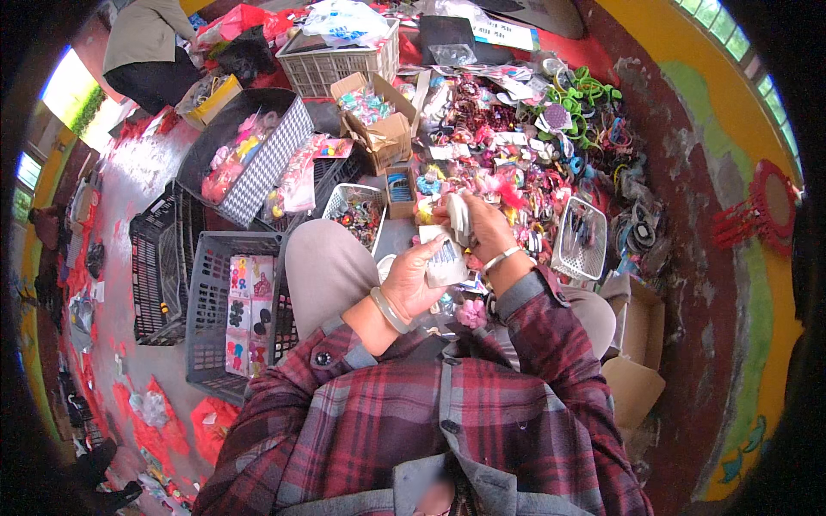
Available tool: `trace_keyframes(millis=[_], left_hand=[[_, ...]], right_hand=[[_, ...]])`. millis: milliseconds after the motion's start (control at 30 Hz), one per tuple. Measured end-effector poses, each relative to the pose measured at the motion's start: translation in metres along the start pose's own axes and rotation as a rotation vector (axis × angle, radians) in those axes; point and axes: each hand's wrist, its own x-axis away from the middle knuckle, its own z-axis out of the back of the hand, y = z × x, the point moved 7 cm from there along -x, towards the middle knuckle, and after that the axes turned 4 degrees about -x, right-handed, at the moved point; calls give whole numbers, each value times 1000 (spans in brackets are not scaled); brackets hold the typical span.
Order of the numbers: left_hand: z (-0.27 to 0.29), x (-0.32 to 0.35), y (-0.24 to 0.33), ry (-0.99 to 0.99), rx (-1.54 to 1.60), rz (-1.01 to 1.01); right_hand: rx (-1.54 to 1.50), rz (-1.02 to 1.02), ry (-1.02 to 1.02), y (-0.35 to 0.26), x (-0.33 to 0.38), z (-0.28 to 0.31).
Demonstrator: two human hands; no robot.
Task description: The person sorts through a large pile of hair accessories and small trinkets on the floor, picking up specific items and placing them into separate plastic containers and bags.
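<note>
Clear plastic packet point(447, 265) of small hair clips, mid-frame above your knees. Your left hand point(411, 282) has its fingers curled shut around the packet's lower edge; your right hand point(483, 225) pinches a white card point(459, 217) just above it. Likely light, thin, floppy and slick: hold it by the edges, not the middle.

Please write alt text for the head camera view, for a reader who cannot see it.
A seated person in a plaid shirt holds a small white packet in the left hand, while the right hand grips another white packet above it. Around the knees lie colourful hair accessories, a grey crate and an open cardboard box.
</note>
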Motion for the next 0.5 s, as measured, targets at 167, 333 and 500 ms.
trace_keyframes(millis=[167,333,500], left_hand=[[-4,0,0,-29,13,32],[-19,7,5,-31,7,33],[-23,8,10,-28,-36,2]], right_hand=[[-437,84,-204,-7,22,-3],[-444,106,-304,-9,37,9],[-331,214,-85,-18,42,41]])
